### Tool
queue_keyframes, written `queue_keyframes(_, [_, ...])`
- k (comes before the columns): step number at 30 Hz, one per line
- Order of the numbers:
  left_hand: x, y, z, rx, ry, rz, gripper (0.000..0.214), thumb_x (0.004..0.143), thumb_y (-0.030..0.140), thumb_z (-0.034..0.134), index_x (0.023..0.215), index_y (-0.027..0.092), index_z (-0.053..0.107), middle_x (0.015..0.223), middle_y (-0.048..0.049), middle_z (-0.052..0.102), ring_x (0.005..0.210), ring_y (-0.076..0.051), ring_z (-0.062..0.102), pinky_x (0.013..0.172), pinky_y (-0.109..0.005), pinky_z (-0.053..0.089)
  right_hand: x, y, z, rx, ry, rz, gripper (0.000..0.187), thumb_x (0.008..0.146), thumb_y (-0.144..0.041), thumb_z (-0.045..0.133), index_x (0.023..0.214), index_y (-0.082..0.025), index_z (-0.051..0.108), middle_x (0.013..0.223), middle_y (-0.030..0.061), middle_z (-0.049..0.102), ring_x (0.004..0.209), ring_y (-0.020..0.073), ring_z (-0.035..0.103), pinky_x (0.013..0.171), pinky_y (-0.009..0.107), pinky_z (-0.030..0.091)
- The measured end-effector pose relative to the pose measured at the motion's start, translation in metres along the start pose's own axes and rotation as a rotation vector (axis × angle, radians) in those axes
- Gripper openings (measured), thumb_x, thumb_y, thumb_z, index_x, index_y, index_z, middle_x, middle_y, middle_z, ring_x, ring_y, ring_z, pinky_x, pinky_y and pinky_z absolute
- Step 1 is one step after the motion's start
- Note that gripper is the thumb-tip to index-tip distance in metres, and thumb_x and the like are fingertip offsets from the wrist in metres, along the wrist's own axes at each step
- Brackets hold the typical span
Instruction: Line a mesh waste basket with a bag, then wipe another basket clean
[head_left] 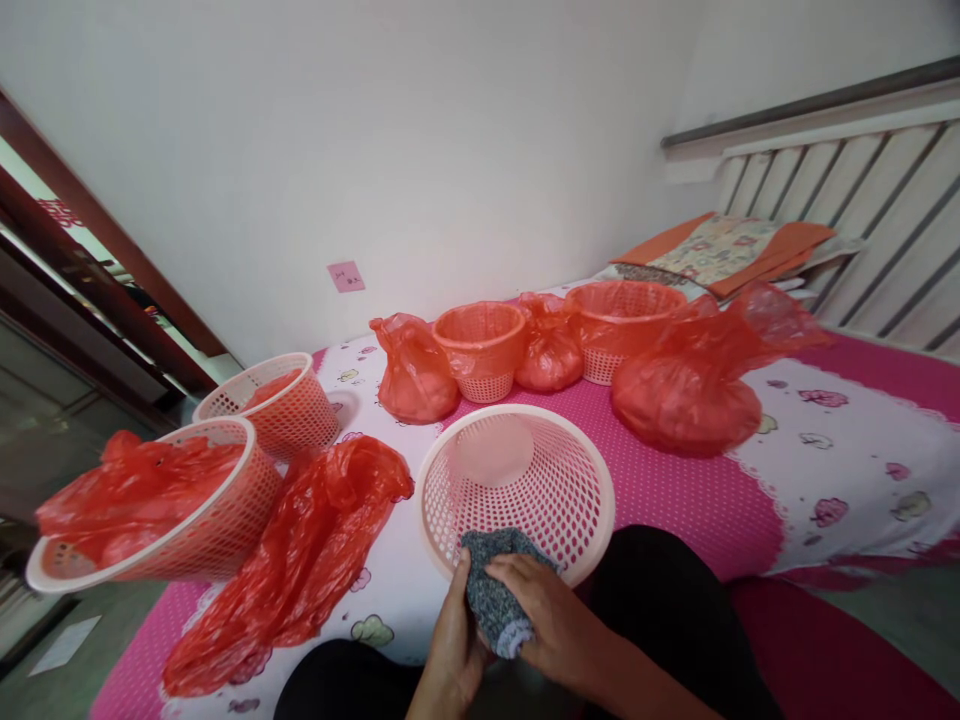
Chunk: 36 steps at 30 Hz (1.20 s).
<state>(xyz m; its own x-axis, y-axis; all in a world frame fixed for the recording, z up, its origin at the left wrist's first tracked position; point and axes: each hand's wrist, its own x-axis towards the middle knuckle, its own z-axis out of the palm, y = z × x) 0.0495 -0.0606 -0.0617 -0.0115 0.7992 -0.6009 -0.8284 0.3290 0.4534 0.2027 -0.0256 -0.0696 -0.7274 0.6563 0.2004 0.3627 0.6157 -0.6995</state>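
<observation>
A speckled grey sock (496, 590) with a white cuff is held at the near rim of an empty pink mesh basket (517, 480) on the bed. My left hand (454, 645) closes on the sock's left side. My right hand (544, 625) grips its right side and cuff, fingers curled over the fabric. The sock's far end lies over the basket's rim. My dark-clad knees sit just below the hands.
Two pink baskets (225, 505) with red plastic bags (311, 555) stand at the left bed edge. Further orange baskets (484, 345) and tied red bags (686, 390) line the back by the white wall. A folded cloth (720, 250) lies near the slatted headboard.
</observation>
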Motion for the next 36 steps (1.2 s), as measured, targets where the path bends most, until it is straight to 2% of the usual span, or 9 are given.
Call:
queue_keyframes(3, [0.001,0.001,0.002,0.025,0.023,0.007,0.052,0.092,0.046,0.068,0.128,0.009,0.066,0.111,-0.0168,0.08,0.107,-0.031,0.075,0.1,-0.043,0.056,0.001,-0.001,0.005,-0.025,-0.018,0.019,0.082,0.066,-0.013,0.057,0.148,-0.014,0.051,0.149,0.0159,0.056,0.138,0.0314,0.048,0.119,0.049,0.035])
queue_keyframes(8, [0.0,0.005,0.006,0.087,0.061,0.012,0.057,0.094,0.051,0.064,0.133,0.009,0.064,0.107,-0.0166,0.081,0.101,-0.031,0.077,0.094,-0.043,0.059,0.0,-0.001,-0.003,-0.02,-0.001,-0.014,0.067,0.073,-0.017,0.056,0.14,-0.018,0.059,0.142,0.0139,0.061,0.132,0.0305,0.053,0.114,0.048,0.039])
queue_keyframes(14, [0.001,0.012,0.008,0.17,0.011,0.06,0.048,0.101,0.048,0.053,0.12,0.007,0.069,0.098,-0.0166,0.081,0.09,-0.026,0.078,0.082,-0.035,0.062,-0.008,0.001,-0.02,-0.008,-0.022,-0.06,0.062,0.071,-0.025,0.057,0.132,-0.017,0.064,0.14,0.0147,0.064,0.128,0.0313,0.056,0.112,0.047,0.041])
queue_keyframes(18, [0.005,0.014,0.003,0.283,0.02,0.049,0.052,0.099,0.056,0.053,0.108,0.009,0.072,0.094,-0.0166,0.081,0.081,-0.024,0.078,0.073,-0.032,0.062,-0.016,-0.008,-0.036,-0.071,-0.048,-0.019,0.046,0.078,-0.022,0.052,0.121,-0.018,0.068,0.132,0.0145,0.068,0.123,0.0305,0.06,0.108,0.046,0.044])
queue_keyframes(22, [0.006,0.016,-0.001,0.37,0.011,0.102,0.043,0.09,0.052,0.069,0.096,0.009,0.074,0.092,-0.0168,0.081,0.079,-0.025,0.077,0.071,-0.032,0.061,-0.027,-0.01,-0.045,-0.185,-0.061,0.03,0.039,0.085,-0.017,0.049,0.118,-0.019,0.069,0.13,0.013,0.07,0.123,0.0303,0.06,0.107,0.047,0.045])
queue_keyframes(25, [0.006,0.017,-0.002,0.41,-0.046,0.176,0.031,0.074,0.035,0.086,0.085,0.008,0.075,0.086,-0.0164,0.081,0.08,-0.026,0.076,0.074,-0.032,0.061,-0.036,0.002,-0.04,-0.264,0.01,0.036,0.042,0.085,-0.017,0.051,0.124,-0.019,0.068,0.133,0.0119,0.069,0.127,0.031,0.058,0.108,0.049,0.044])
queue_keyframes(28, [0.009,0.018,-0.001,0.396,-0.053,0.201,0.03,0.064,0.027,0.09,0.081,0.008,0.075,0.082,-0.0151,0.08,0.082,-0.027,0.076,0.076,-0.033,0.06,-0.043,0.016,-0.034,-0.287,0.047,0.012,0.05,0.085,-0.016,0.054,0.133,-0.022,0.065,0.137,0.0107,0.067,0.128,0.0302,0.057,0.109,0.049,0.044])
queue_keyframes(33, [0.011,0.025,-0.002,0.37,-0.029,0.243,0.024,0.068,0.027,0.087,0.079,0.01,0.075,0.08,-0.0124,0.079,0.086,-0.026,0.076,0.079,-0.031,0.06,-0.045,0.026,-0.03,-0.297,0.104,-0.05,0.064,0.086,-0.014,0.054,0.148,-0.026,0.054,0.144,0.0092,0.063,0.133,0.0287,0.054,0.114,0.049,0.041])
queue_keyframes(36, [0.009,0.014,-0.004,0.295,-0.025,0.156,0.028,0.079,0.033,0.082,0.096,0.013,0.075,0.093,-0.0111,0.08,0.082,-0.022,0.075,0.08,-0.033,0.06,-0.042,0.03,-0.029,-0.317,0.127,-0.1,0.067,0.084,-0.016,0.057,0.15,-0.023,0.052,0.146,0.0114,0.061,0.135,0.0316,0.053,0.117,0.052,0.039])
